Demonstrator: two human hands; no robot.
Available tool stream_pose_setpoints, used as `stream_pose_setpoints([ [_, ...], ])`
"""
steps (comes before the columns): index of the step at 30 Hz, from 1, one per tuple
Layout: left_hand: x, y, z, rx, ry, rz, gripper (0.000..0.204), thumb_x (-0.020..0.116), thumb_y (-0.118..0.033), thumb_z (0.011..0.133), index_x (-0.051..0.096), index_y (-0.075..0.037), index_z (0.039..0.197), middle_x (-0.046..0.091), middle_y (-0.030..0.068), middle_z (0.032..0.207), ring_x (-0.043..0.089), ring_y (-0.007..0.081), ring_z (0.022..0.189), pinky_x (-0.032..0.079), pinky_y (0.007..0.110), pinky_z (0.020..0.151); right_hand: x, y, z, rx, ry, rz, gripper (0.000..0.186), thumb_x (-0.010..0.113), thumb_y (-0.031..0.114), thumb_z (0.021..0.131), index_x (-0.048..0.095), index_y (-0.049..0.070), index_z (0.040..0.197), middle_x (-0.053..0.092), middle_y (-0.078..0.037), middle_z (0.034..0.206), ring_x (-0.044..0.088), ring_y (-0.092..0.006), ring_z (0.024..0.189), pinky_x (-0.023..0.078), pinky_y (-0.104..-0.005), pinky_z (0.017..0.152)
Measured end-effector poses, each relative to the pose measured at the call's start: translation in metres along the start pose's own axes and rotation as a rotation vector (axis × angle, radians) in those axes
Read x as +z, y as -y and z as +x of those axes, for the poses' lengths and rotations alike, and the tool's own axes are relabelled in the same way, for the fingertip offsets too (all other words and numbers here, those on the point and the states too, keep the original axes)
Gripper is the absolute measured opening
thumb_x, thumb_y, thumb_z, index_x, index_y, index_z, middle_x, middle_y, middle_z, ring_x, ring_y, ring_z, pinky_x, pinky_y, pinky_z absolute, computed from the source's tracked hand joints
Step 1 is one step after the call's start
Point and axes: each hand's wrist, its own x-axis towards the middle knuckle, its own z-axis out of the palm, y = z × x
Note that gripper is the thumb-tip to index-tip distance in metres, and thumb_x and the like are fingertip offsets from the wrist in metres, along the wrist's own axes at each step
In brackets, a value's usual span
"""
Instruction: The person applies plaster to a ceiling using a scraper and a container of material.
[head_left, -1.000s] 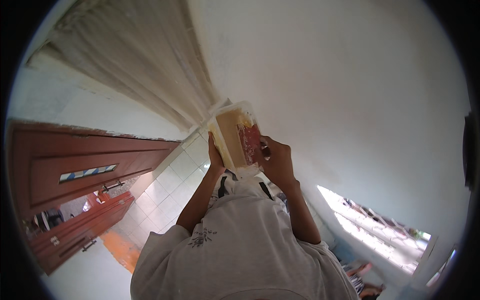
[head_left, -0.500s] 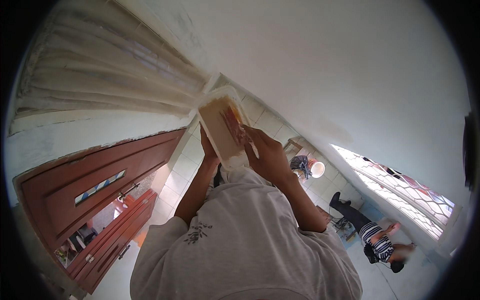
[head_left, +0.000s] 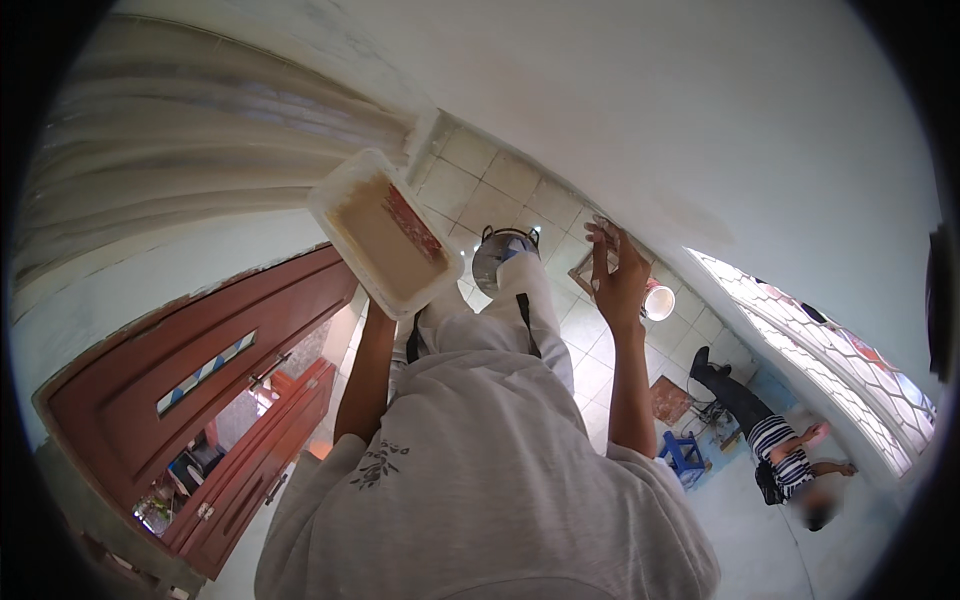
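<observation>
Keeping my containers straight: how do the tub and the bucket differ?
The tub is rectangular; the bucket has a round mouth. The left hand holds the tub up, while no hand holds the bucket. The tub has a red piece inside; none shows in the bucket. Both are open-topped.

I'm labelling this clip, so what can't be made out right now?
All in the head view:
- Left hand: fingers hidden behind the tub.
- Right hand: fingertips too blurred to tell if they hold anything.
- Pot: partly covered by the trouser leg.
- Things past the door: too small.
</observation>
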Motion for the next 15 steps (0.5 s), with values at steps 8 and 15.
stream_pose_setpoints([
  [8,-0.162,0.014,0.069,0.028,-0.108,0.144,0.075,0.041,-0.063,0.103,0.036,-0.012,0.157,0.05,0.013,0.149,0.053,0.0309,0.133,0.045,0.046,0.112,0.113,-0.106,-0.047,0.126,-0.126,-0.016,0.025,0.058,0.017,0.103,0.067,0.001,0.12,0.076,-0.018,0.101,0.076,-0.0286,0.095,0.056,-0.0373,0.082],
  [15,-0.345,0.05,0.15,0.036,-0.104,0.146,0.076,0.04,-0.065,0.102,0.036,-0.012,0.157,0.05,0.0127,0.15,0.053,0.0313,0.133,0.045,0.048,0.111,0.3,-0.246,-0.081,0.123,-0.179,0.375,0.029,0.058,0.018,0.106,0.067,-0.005,0.121,0.076,-0.013,0.103,0.072,-0.0181,0.093,0.055,-0.0312,0.083],
])
